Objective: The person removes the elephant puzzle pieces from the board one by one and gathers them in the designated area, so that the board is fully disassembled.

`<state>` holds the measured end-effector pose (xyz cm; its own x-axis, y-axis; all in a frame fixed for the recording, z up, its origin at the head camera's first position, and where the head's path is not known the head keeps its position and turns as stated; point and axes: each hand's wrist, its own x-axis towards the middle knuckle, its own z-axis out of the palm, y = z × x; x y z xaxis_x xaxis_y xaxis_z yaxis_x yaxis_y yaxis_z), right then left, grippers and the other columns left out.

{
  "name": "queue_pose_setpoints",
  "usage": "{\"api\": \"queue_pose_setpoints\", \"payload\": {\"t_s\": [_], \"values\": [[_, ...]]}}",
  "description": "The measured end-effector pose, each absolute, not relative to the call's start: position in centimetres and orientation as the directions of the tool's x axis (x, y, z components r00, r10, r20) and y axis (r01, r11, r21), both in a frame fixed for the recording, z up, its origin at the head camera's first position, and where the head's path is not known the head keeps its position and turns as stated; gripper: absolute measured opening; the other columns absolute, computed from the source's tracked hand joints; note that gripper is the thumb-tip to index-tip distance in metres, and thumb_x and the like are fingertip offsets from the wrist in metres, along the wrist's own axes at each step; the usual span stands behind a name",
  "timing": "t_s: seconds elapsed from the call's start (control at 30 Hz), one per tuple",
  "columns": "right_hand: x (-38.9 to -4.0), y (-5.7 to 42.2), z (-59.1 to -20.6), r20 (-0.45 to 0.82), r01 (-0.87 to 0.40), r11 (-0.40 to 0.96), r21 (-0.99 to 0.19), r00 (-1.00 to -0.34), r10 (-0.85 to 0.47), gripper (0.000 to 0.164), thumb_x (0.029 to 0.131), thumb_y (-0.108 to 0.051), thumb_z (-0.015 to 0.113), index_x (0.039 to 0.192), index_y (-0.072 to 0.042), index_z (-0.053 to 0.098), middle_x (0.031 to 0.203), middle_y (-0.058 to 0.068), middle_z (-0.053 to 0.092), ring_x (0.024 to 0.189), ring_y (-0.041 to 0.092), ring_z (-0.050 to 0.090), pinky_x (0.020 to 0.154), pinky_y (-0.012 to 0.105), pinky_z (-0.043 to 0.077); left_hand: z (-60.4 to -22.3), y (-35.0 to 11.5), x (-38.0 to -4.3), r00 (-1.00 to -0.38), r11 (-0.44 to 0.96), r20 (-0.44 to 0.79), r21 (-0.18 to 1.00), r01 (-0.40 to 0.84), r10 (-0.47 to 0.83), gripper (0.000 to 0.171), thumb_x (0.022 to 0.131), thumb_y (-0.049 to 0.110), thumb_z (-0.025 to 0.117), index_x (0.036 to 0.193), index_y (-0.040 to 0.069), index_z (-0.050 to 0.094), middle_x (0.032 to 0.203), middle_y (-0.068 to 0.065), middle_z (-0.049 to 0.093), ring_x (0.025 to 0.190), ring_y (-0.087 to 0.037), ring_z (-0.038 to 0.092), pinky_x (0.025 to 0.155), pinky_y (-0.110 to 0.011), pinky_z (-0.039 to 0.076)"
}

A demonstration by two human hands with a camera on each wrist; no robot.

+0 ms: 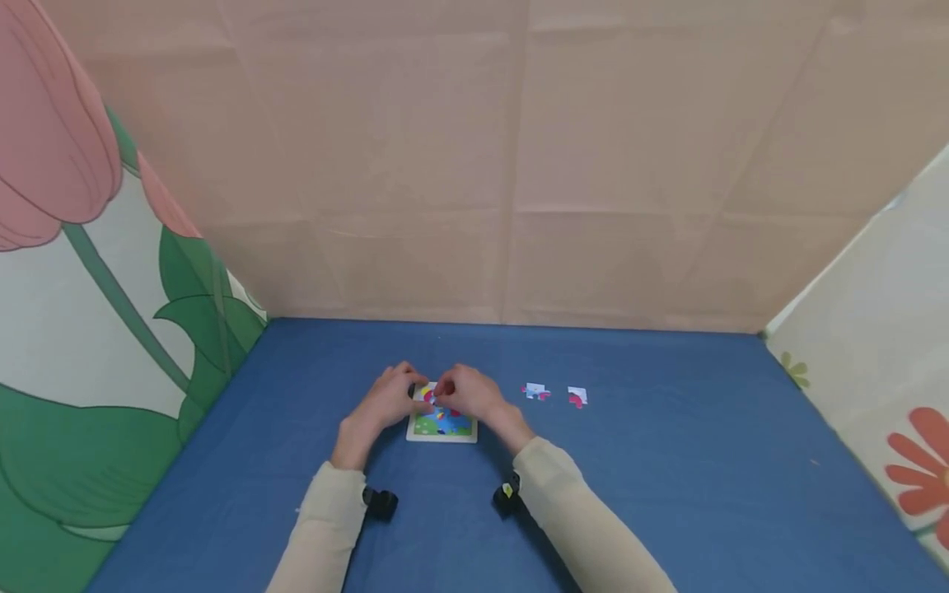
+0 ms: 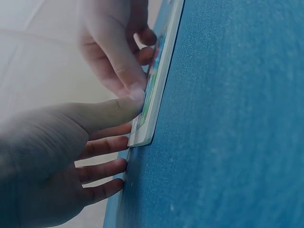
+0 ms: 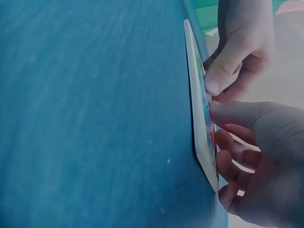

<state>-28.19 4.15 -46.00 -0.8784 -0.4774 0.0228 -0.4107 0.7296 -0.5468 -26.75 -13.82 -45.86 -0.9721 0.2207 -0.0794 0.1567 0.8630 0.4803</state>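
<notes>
Puzzle board (image 1: pixel 445 439) flat on blue tablecloth (image 1: pixel 667 461), left hand (image 1: pixel 389 397) at its left side, fingers fairly straight, right hand (image 1: pixel 472 390) over its upper right, fingers curled, can't tell if pinching anything, loose pieces (image 1: pixel 535 391) off its right.

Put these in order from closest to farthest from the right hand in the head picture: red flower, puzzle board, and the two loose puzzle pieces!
1. Puzzle board: partly beneath the right hand.
2. Left loose piece: just to the hand's right.
3. Right loose piece: a bit farther right.
4. Red flower: at the picture's right edge.
</notes>
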Motion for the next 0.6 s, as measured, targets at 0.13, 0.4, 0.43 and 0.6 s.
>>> {"api": "queue_pose_setpoints", "payload": {"t_s": [0.13,0.4,0.43,0.6], "values": [[-27.98,4.03,-45.58,-0.007,-0.381,0.732,-0.565,-0.885,-0.466,0.011,0.091,-0.022,0.072,0.095,-0.012,0.076,0.087,0.000,0.066,0.072,0.011,0.057,0.064,0.025,0.047,-45.88,-13.73,-26.70,-0.971,0.864,-0.083,0.478,0.157,0.222,0.051,0.083,0.034,0.081,0.126,0.011,0.069,0.122,-0.007,0.057,0.115,-0.028,0.049,0.099,-0.047,0.043],[-28.23,3.86,-46.04,-0.044,-0.336,0.752,-0.568,-0.900,-0.435,0.009,0.090,-0.024,0.073,0.092,-0.015,0.074,0.085,-0.003,0.067,0.069,0.010,0.058,0.062,0.026,0.047,-45.98,-13.70,-26.64,-0.970,0.862,-0.084,0.480,0.161,0.228,0.052,0.083,0.034,0.081,0.128,0.011,0.068,0.122,-0.006,0.057,0.114,-0.027,0.049,0.098,-0.046,0.043],[-28.27,3.83,-46.05,-0.042,-0.334,0.752,-0.569,-0.901,-0.431,0.009,0.090,-0.024,0.073,0.091,-0.015,0.074,0.084,-0.003,0.067,0.069,0.010,0.057,0.062,0.026,0.047,-45.99,-13.73,-26.66,-0.970,0.863,-0.081,0.479,0.163,0.228,0.052,0.083,0.034,0.081,0.128,0.011,0.068,0.121,-0.006,0.057,0.113,-0.027,0.049,0.098,-0.046,0.043],[-28.26,3.80,-45.95,-0.024,-0.341,0.750,-0.567,-0.903,-0.428,0.009,0.089,-0.025,0.074,0.088,-0.016,0.073,0.082,-0.004,0.067,0.068,0.010,0.058,0.061,0.026,0.047,-45.91,-13.77,-26.67,-0.971,0.861,-0.069,0.480,0.170,0.230,0.053,0.083,0.034,0.081,0.128,0.010,0.068,0.120,-0.006,0.057,0.111,-0.026,0.048,0.097,-0.046,0.044]]}}
